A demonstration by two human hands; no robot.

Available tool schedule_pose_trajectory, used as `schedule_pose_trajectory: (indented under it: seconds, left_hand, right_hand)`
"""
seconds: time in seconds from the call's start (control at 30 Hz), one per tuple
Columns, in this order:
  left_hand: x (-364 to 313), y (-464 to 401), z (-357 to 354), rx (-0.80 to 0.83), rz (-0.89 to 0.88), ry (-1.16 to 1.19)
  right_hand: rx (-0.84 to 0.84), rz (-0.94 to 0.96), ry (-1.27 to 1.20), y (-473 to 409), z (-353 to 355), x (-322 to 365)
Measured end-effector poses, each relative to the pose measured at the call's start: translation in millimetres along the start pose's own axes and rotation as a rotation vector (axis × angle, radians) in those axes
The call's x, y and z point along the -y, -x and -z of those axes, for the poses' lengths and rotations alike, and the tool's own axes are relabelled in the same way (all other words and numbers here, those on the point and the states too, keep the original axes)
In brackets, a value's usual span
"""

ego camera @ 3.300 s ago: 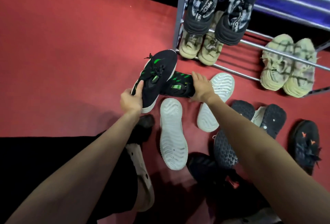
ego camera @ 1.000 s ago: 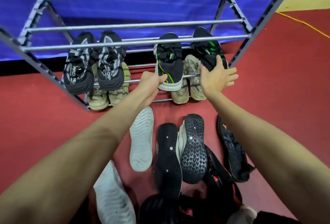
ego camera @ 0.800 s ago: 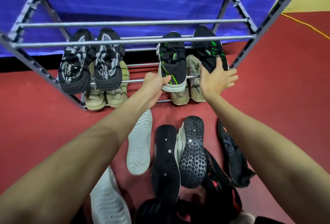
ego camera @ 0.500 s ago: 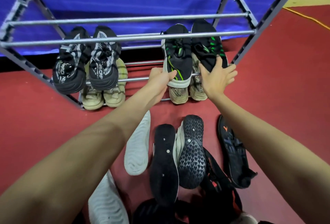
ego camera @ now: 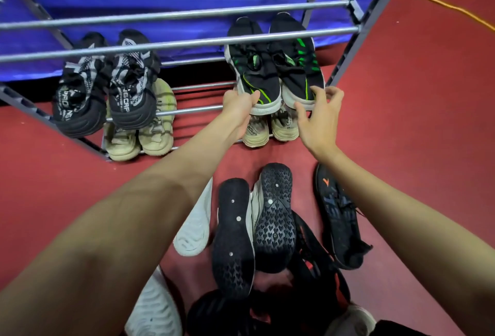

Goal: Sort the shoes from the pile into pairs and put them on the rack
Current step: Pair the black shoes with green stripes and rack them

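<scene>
Two black shoes with green stripes stand side by side on the right of the metal rack's middle shelf: the left shoe and the right shoe. My left hand grips the heel of the left one, thumb over its rim. My right hand is just behind the right shoe's heel with its fingers spread, fingertips at the sole edge, holding nothing. On the red floor below lies the pile: two black soles facing up, white soles, and a black shoe with orange marks.
A black-and-white pair sits on the left of the middle shelf. Beige pairs fill the bottom shelf at left and right. Upper bars hold no shoes. A blue sheet hangs behind the rack. A yellow cable crosses the far right floor.
Both green-striped shoes went from the floor onto the middle shelf and were slid together. My right hand has come off its shoe and spread its fingers; my left still grips.
</scene>
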State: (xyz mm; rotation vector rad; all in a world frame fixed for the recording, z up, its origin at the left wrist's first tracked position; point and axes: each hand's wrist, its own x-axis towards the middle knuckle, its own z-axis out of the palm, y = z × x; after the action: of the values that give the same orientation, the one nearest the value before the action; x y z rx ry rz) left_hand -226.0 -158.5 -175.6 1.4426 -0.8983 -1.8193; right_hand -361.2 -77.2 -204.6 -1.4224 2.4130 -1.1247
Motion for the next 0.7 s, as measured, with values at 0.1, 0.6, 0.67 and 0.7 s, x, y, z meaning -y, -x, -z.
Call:
schedule_pose_trajectory:
  seconds: [0.1, 0.6, 0.67, 0.7]
  left_hand:
    - [0.6, -0.5, -1.7, -0.027, -0.023, -0.013]
    - [13.1, 23.4, 27.1, -0.168, -0.274, -0.579]
    - [23.1, 42.5, 42.4, -0.177, -0.354, -0.678]
    - [27.4, 52.8, 49.0, -0.152, -0.38, -0.712]
  right_hand:
    - [-0.005, -0.003, 0.014, 0.2, -1.6, 1.0]
    - [0.008, -0.077, 0.06, 34.5, 1.2, 17.4]
    - [0.016, -0.092, 0.068, 55.0, 2.5, 20.1]
    - [0.034, -0.093, 0.076, 64.4, 3.1, 20.0]
